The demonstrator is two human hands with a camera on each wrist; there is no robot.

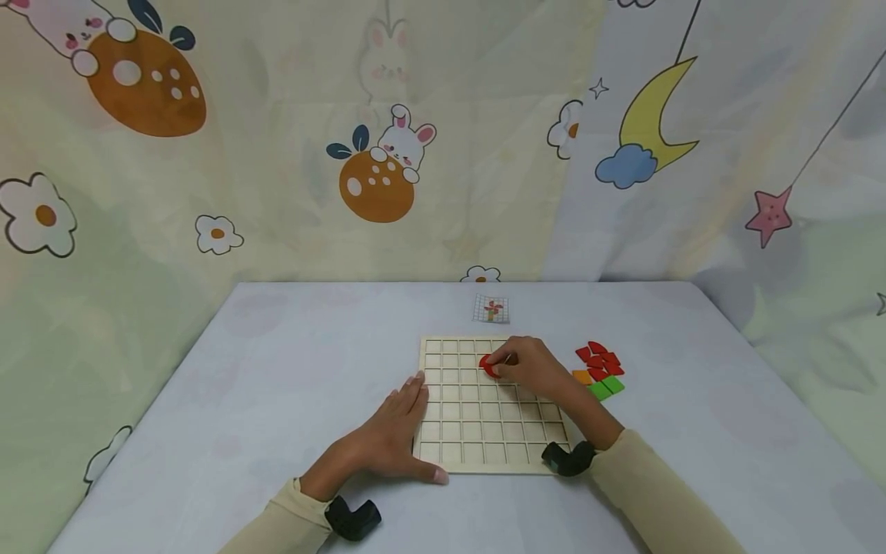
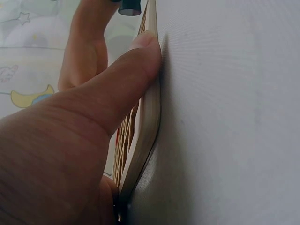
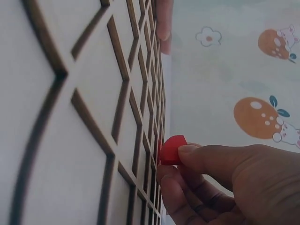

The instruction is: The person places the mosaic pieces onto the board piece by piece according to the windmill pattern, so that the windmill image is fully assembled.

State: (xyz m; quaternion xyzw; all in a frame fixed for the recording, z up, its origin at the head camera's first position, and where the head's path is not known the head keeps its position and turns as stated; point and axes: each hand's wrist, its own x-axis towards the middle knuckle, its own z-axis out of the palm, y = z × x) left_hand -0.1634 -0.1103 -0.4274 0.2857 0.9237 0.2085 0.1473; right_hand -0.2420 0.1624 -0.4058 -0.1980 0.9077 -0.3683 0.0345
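A pale wooden grid board [image 1: 477, 431] lies on the table. My left hand [image 1: 391, 431] rests along its left side, fingers straight and thumb out along the front edge. The left wrist view shows that thumb [image 2: 126, 70] against the board's rim. Over the board's upper middle, my right hand [image 1: 531, 368] pinches a small red piece with a curved edge [image 3: 172, 150] between thumb and fingers. In the right wrist view, a thin strip of red shows on the grid just behind the held piece. The right palm is hidden from above.
Right of the board lie several loose red pieces [image 1: 597, 358], an orange piece [image 1: 581, 377] and green pieces [image 1: 606, 387]. A small picture card [image 1: 491, 308] with a pinwheel-like pattern lies behind the board. A printed cloth [image 1: 277, 154] hangs behind the table.
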